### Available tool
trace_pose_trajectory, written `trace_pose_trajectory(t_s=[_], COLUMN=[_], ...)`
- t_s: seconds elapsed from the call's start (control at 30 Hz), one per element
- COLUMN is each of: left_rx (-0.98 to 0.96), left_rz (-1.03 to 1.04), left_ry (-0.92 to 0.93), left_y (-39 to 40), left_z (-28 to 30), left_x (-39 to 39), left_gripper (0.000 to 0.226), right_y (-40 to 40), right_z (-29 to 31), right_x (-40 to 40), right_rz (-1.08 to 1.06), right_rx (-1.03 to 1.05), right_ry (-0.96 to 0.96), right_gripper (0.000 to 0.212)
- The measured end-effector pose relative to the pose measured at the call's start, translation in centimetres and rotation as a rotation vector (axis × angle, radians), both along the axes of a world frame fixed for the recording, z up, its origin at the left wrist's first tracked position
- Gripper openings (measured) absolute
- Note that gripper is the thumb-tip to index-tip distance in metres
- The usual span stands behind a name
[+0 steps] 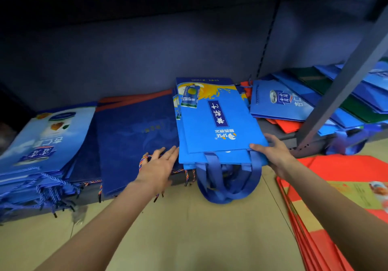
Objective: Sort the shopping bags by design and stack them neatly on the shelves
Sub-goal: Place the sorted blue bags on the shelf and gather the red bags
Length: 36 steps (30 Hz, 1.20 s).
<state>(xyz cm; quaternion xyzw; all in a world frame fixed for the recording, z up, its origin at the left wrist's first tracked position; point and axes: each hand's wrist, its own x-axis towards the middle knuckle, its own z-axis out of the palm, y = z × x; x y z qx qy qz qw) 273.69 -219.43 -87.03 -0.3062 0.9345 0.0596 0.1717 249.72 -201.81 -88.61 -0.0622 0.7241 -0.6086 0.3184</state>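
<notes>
A stack of bright blue bags with yellow splash print (218, 121) lies on the low shelf, its ribbon handles (226, 184) hanging over the front edge. My right hand (270, 151) grips the stack's front right corner, thumb on top. My left hand (161, 161) is flat with fingers apart on the dark navy bag stack (130, 136), fingertips touching the bright stack's left edge. Further left lies a stack of light blue photo-print bags (42, 140).
Right of a grey shelf upright (344, 85) sits a loose heap of blue, green and red bags (315, 102). Red and yellow bags (336, 203) lie on the tan floor at the right. The shelf's back wall is dark.
</notes>
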Motion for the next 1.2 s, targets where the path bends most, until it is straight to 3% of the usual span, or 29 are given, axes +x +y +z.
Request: trace_pose_trajectory(t_s=[0.07,0.13,0.27,0.43,0.53,0.67,0.8,0.97,1.2], left_rx=[-0.192,-0.308,-0.407,-0.524,-0.436,-0.202,-0.151,-0.138,0.035], left_rz=[0.035,0.063,0.102,0.117,0.117,-0.072,-0.075,-0.029,-0.031], left_ry=[0.034,0.004,-0.062,-0.193,-0.227,-0.093,-0.071,-0.003,0.079], left_y=[0.1,0.5,0.4,-0.3,-0.3,1.4,2.6,1.5,-0.6], left_z=[0.2,0.5,1.2,2.7,3.3,2.1,-0.2,0.0,0.7], left_x=[-0.3,-0.4,0.9,2.9,2.1,-1.7,-5.4,-4.1,-1.7], left_gripper=[0.073,0.073,0.078,0.064,0.065,0.072,0.062,0.043,0.057], right_y=[-0.4,-0.6,0.9,2.4,2.6,2.8,3.6,5.1,2.2], right_z=[1.5,3.3,5.3,3.5,1.2,1.1,2.3,2.2,-0.1], right_x=[-0.6,-1.8,-4.5,-3.6,-2.5,-2.5,-3.6,-3.7,-1.3], right_rz=[-0.034,-0.073,-0.147,-0.077,-0.108,-0.157,-0.138,-0.154,-0.067], right_rx=[-0.014,-0.004,0.031,0.115,0.070,0.046,0.035,0.061,0.125], right_ry=[0.014,0.045,0.013,0.051,0.017,0.007,0.119,0.162,0.097], right_gripper=[0.049,0.048,0.049,0.054,0.053,0.040,0.046,0.049,0.056])
